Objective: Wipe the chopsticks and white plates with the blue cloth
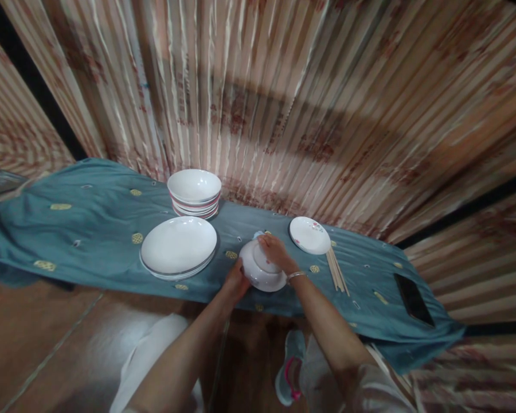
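A white bowl [264, 280] is held tipped over at the table's front edge, its underside and foot ring facing up. My left hand [237, 281] grips the bowl's left side, fingers closed and partly hidden by it. Across the underside lies my right hand [275, 251], fingers bent and closed, a bracelet on the wrist. A small pale blue piece [258, 234] shows at its fingertips; whether it is a cloth I cannot make out.
A stack of wide white plates [178, 245] stands left of the bowl. Behind it is a stack of white bowls [194, 186]. To the right are small flowered plates [309, 235], chopsticks [337, 272] and a dark phone-like slab [414, 299] on the blue-green tablecloth [103, 229]. A pleated curtain [258, 115] hangs behind.
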{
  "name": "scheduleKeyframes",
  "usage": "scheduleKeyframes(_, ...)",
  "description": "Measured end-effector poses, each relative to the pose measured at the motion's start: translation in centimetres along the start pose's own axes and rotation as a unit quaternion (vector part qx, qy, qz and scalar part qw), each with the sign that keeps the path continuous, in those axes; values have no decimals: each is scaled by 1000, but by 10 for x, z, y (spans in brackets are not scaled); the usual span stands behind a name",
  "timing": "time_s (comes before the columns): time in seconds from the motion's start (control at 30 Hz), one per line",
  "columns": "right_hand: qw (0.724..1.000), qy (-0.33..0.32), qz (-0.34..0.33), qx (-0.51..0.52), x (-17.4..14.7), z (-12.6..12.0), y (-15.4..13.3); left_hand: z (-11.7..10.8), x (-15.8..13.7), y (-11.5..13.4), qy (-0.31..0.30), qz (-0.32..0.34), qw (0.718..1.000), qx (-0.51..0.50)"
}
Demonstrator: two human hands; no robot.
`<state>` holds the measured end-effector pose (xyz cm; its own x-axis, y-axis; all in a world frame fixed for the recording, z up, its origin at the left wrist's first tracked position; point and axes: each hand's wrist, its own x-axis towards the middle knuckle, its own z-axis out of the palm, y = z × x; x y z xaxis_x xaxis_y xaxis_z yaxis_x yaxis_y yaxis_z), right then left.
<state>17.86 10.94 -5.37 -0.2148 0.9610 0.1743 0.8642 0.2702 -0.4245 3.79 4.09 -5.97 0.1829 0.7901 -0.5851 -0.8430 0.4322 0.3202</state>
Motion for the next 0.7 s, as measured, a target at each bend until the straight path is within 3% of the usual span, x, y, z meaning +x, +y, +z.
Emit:
scheduleKeyframes(0.33, 990, 62, 110, 68, -52, 4, 40, 2, -3, 0, 42, 10, 999, 1)
scheduleKeyframes(0.53, 965, 193, 169, 50, -94, 33, 22, 6, -4, 0, 43, 6, 999, 10)
scheduleKeyframes(0.7, 942, 260, 209, 40, -114, 47, -9, 7, -7, -1, 38, 7, 999, 13)
